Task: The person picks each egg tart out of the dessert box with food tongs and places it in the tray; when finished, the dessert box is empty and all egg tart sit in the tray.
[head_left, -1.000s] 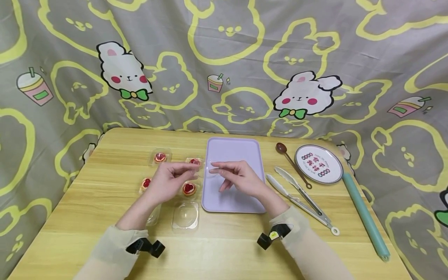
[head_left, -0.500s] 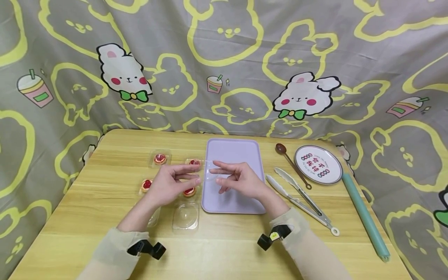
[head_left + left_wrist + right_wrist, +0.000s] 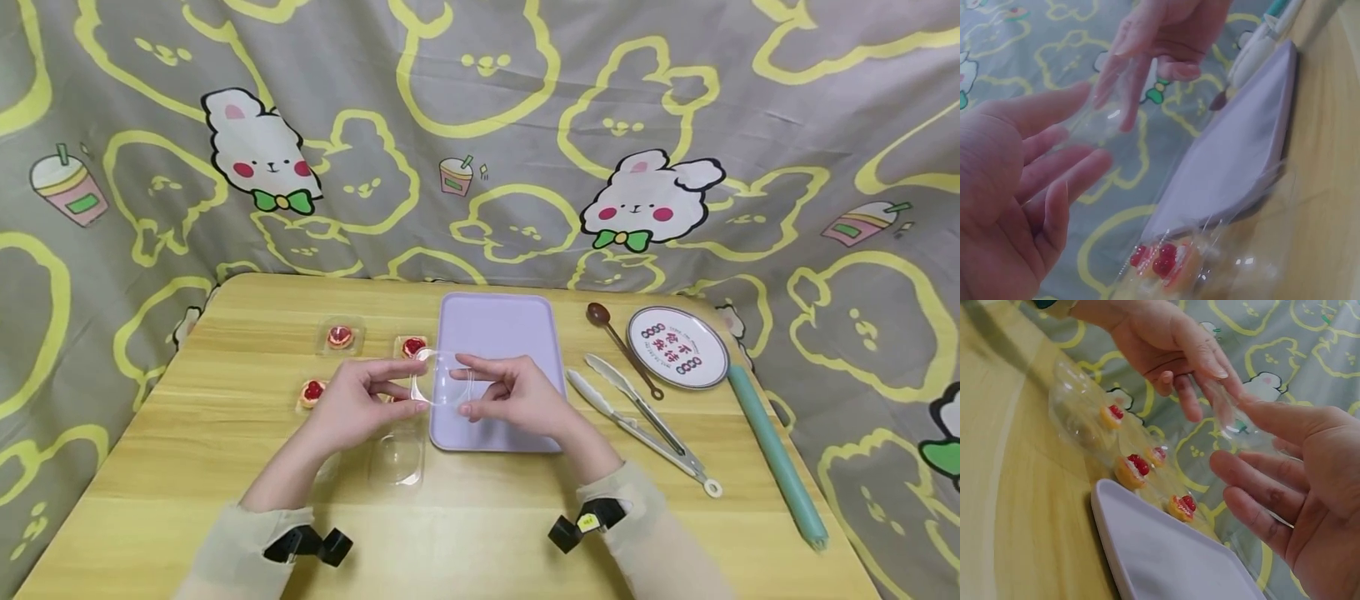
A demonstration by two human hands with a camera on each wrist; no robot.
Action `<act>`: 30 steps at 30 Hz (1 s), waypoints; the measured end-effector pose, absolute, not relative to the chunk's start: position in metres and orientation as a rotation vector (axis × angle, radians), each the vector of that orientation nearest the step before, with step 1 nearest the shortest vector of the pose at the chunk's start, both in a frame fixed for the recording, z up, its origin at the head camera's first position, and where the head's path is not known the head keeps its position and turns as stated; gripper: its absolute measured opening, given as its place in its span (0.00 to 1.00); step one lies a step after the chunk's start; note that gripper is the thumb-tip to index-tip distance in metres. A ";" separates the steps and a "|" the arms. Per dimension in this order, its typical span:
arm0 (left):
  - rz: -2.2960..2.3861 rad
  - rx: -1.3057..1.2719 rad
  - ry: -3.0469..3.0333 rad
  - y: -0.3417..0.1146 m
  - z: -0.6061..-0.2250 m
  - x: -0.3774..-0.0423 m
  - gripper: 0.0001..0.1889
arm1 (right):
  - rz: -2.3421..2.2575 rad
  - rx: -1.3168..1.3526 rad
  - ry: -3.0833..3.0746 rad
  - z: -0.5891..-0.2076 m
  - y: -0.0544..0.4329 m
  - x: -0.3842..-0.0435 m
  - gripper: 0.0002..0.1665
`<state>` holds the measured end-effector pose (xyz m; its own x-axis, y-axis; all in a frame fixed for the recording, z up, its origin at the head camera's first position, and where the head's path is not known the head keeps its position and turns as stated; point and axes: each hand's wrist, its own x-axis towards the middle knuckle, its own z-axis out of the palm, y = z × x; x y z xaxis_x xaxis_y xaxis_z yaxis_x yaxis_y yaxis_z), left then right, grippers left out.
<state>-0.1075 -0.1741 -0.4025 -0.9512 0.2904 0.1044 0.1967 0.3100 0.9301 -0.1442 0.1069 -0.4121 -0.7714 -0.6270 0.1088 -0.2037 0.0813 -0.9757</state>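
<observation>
Careful with the see-through lid [image 3: 442,385]

It hangs over the left edge of the purple tray [image 3: 495,321]. The left hand [image 3: 358,402] and right hand [image 3: 519,397] each pinch one side. If they squeeze or pull too hard, it could bend, pop loose and fall on the red tart [image 3: 412,347]. The plate [image 3: 678,346] has red Chinese writing, too small to read for sure, and the yellow tag [image 3: 589,522] by the right wrist is blurry

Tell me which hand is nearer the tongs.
Right. The right hand is raised over the purple tray, left of the tongs; the left hand is farther off, beyond the tray's left edge.
</observation>
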 end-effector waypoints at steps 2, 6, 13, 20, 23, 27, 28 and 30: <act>1.739 0.452 2.469 -0.175 -0.402 -0.103 0.27 | -1.740 -0.827 2.042 -0.412 0.106 -0.140 0.41; 1.729 0.436 2.463 -0.176 -0.405 -0.094 0.28 | -1.769 -0.842 2.061 -0.414 0.104 -0.131 0.41; 1.805 0.408 2.407 -0.182 -0.413 -0.071 0.27 | -1.810 -0.823 2.039 -0.423 0.096 -0.110 0.41; 1.754 0.343 2.409 -0.192 -0.420 -0.048 0.27 | -1.747 -0.794 2.051 -0.430 0.087 -0.088 0.42; 1.714 0.340 2.412 -0.197 -0.421 -0.036 0.28 | -1.745 -0.751 2.000 -0.433 0.084 -0.078 0.42; 1.658 0.333 2.396 -0.204 -0.421 -0.020 0.28 | -1.709 -0.722 1.964 -0.435 0.080 -0.064 0.43; 1.652 0.330 2.383 -0.205 -0.421 -0.017 0.28 | -1.699 -0.720 1.962 -0.435 0.079 -0.061 0.43; 1.637 0.330 2.365 -0.208 -0.421 -0.011 0.28 | -1.674 -0.724 1.975 -0.436 0.079 -0.056 0.42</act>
